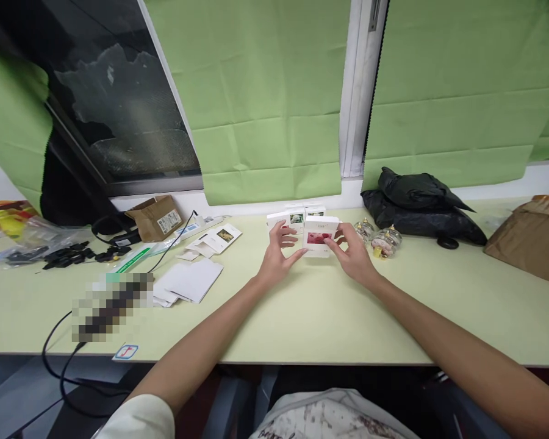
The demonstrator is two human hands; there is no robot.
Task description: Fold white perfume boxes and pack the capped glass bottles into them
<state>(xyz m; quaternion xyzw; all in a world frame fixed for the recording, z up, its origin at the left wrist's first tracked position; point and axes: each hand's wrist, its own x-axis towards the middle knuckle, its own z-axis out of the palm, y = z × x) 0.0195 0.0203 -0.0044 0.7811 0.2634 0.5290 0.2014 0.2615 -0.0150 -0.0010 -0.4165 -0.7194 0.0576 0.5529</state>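
White box (321, 236) with a red picture stands upright at 12 o'clock on the table (302, 317), pinched between the left hand (278, 256) and right hand (352, 256); more boxes (297, 217) stand just behind, glass jars (380, 239) at 3 o'clock.

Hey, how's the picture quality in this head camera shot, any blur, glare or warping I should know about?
Head view: even, soft indoor light with faint shadows under the hands; the table edge and window frame bow from wide-angle distortion; a pixelated patch hides something left of the arms; print on the white box, held by the left hand and right hand, is too small to read; no strong glare.
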